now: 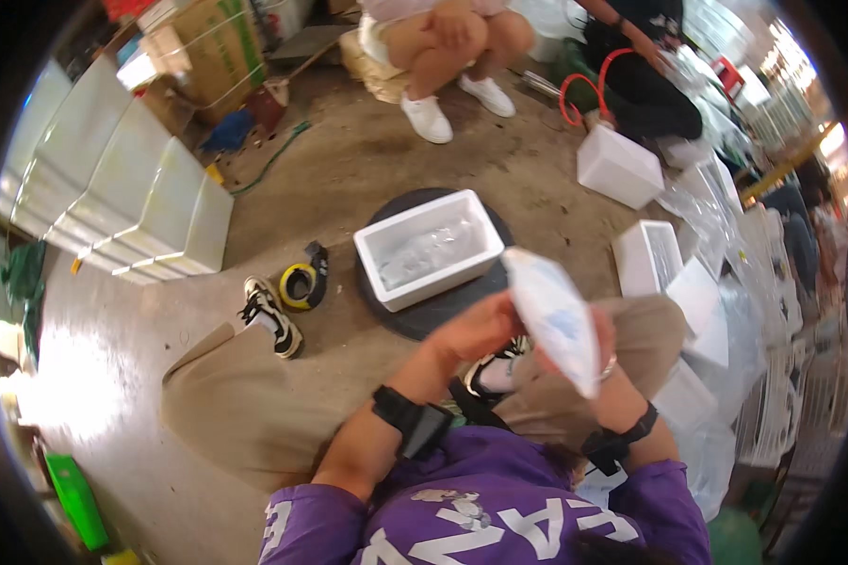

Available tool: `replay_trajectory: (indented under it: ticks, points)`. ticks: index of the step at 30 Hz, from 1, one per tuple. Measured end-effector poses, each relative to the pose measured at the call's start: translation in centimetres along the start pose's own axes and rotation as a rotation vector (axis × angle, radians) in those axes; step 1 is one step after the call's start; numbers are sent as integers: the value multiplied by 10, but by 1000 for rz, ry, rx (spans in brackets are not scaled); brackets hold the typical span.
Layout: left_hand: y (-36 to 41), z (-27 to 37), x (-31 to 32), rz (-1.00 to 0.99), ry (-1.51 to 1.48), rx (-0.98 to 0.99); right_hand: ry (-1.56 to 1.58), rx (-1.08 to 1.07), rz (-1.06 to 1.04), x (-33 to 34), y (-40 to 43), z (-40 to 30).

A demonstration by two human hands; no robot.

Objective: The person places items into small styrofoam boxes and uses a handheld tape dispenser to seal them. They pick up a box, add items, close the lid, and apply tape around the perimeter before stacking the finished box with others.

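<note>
My left hand (486, 323) and my right hand (605, 337) both hold a flat white pouch (555, 321) with faint blue print. It is tilted and blurred, and covers part of my right fingers. Just beyond my left hand, an open white foam box (431, 288) sits on a round black base (404, 326). Inside the box lies clear plastic (434, 247), apparently a bag; what it contains cannot be made out. A yellow and black roll of tape (298, 286) rests on the floor beside my shoe, left of the base.
Large white foam boxes (134, 191) are stacked at the left. On the right are smaller foam boxes (620, 167), foam lids (696, 300) and plastic sheeting (738, 332). Two people (459, 35) crouch or sit ahead, one near a red strap (601, 85). A green cord (272, 164) crosses the floor.
</note>
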State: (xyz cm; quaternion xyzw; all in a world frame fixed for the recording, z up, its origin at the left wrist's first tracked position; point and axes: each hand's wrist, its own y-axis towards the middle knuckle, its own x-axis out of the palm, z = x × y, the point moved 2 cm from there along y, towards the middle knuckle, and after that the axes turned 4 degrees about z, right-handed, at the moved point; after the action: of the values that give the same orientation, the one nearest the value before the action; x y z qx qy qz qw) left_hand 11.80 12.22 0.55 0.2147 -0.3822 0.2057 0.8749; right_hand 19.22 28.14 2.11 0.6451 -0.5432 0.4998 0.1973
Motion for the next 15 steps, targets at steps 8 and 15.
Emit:
replay_trajectory:
  ticks: [8, 15]
  points:
    - [-10, 22, -73, 690, -44, 71, -739, -46, 242, 31, 70, -21]
    - [47, 27, -119, 822, 841, -96, -1622, -433, 540, 6, 108, -73]
